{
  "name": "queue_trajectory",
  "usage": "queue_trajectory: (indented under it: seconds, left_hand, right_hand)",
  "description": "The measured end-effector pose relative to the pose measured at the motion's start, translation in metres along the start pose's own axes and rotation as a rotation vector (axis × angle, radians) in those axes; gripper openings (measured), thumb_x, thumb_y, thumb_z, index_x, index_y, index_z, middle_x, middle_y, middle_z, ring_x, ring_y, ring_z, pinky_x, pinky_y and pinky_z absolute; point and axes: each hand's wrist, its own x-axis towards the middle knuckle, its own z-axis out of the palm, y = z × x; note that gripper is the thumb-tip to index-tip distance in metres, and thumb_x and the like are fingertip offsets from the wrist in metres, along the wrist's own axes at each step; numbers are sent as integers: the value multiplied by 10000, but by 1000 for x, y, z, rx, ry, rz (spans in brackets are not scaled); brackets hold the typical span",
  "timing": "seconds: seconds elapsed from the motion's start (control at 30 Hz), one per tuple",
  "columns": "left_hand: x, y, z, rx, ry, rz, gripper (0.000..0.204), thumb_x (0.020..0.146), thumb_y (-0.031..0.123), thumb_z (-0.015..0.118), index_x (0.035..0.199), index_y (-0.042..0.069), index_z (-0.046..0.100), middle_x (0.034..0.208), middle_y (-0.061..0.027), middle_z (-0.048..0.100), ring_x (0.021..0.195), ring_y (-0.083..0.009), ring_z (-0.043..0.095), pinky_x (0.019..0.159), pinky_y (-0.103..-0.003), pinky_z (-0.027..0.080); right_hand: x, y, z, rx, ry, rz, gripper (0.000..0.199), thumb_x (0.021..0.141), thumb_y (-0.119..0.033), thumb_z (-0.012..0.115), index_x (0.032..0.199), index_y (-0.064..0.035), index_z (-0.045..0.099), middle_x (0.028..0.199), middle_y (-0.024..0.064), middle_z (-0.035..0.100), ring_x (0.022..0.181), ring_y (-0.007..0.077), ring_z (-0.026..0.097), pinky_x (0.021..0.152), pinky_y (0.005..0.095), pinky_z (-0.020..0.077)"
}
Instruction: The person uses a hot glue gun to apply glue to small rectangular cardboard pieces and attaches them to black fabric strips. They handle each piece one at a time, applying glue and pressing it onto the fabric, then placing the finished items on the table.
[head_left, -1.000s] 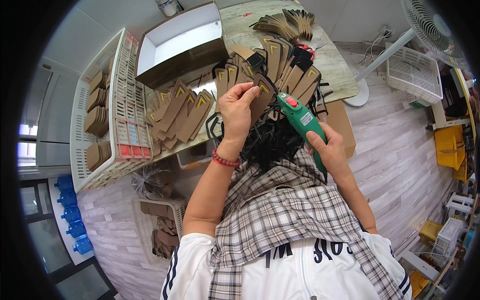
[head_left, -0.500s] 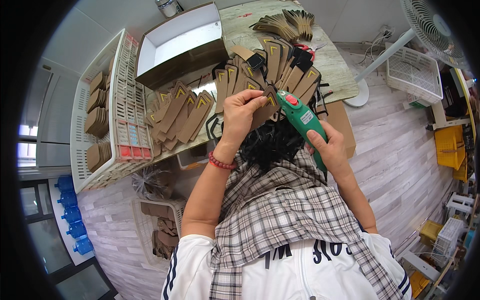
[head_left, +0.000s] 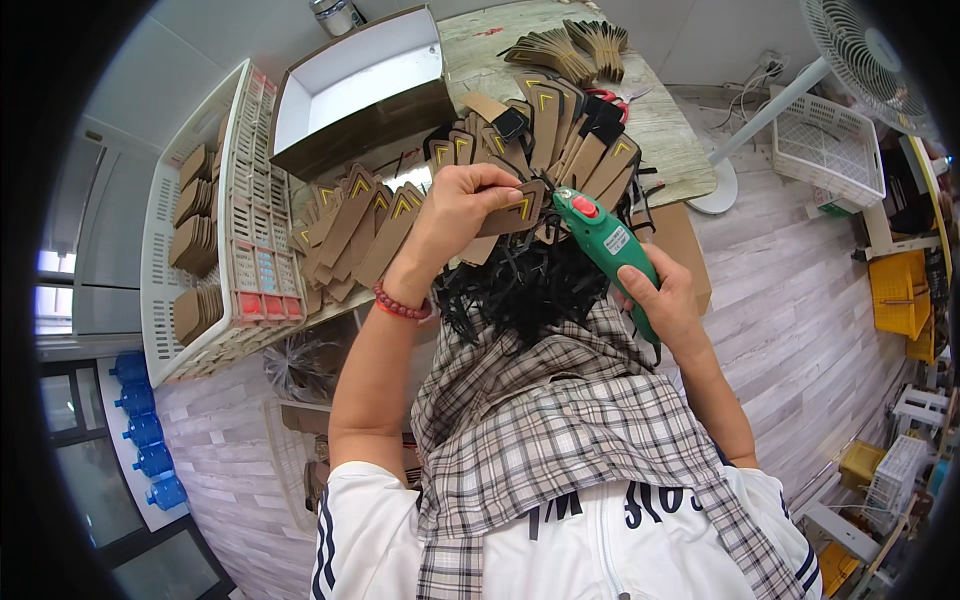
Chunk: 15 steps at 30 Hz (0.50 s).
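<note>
Head cam, looking down: left hand (head_left: 462, 210) pinches a flat brown cardboard tag with a yellow chevron mark (head_left: 512, 214), fingers curled tight round its near end, holding it above the wooden tabletop (head_left: 668, 125). Right hand (head_left: 662, 300) is wrapped fully round the grip of a green handheld power tool with a red button (head_left: 603, 240), its tip right at the tag's far end, touching or nearly so; can't tell which. Below both hands sits a tangle of thin black strips (head_left: 520, 285), on a plaid cloth (head_left: 560, 420) over the lap. Progress, judged from the layout: lots of similar tags lie fanned on the table left of the hands (head_left: 355, 225) and behind them (head_left: 560, 120), w/ more fans at the far edge (head_left: 575, 45); whether those are finished or waiting isn't clear. White plastic crate (head_left: 250, 230) at left holds stacked brown pieces, an open white-lined box (head_left: 350, 85) stands beyond.
</note>
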Motion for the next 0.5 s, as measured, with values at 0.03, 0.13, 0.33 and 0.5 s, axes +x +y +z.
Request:
queue_trajectory:
  seconds: [0.03,0.13,0.33,0.5]
  left_hand:
    - [2,3,-2,46,-14,15,121,838,60,671,913,-33,689,777,16,656,713,-32,557,654,-191,451]
    - [5,13,-7,160,-56,23,131,827,73,678,905,-32,686,753,16,644,707,-44,552,653,-210,450]
    - [12,25,-16,364,-133,95,139,794,57,694,887,-46,682,742,-36,648,709,-77,574,665,-247,467]
    - [18,40,-19,480,-203,43,148,777,76,695,874,-36,690,726,-76,652,692,-121,599,660,-269,472]
  right_hand:
    - [0,0,-1,-5,-3,-2,287,894,-247,665,1022,4,613,654,-4,558,570,52,510,522,219,421]
    - [-1,-4,-1,-17,-5,1,286,894,-246,667,1019,6,612,651,-3,556,573,52,511,524,221,422]
    - [-2,0,-4,-33,-20,-10,307,885,-259,678,1027,6,616,669,-5,564,583,50,511,532,222,424]
    - [-1,2,-3,-28,-21,-3,314,881,-266,683,1037,-1,619,688,-9,573,593,46,510,537,220,423]
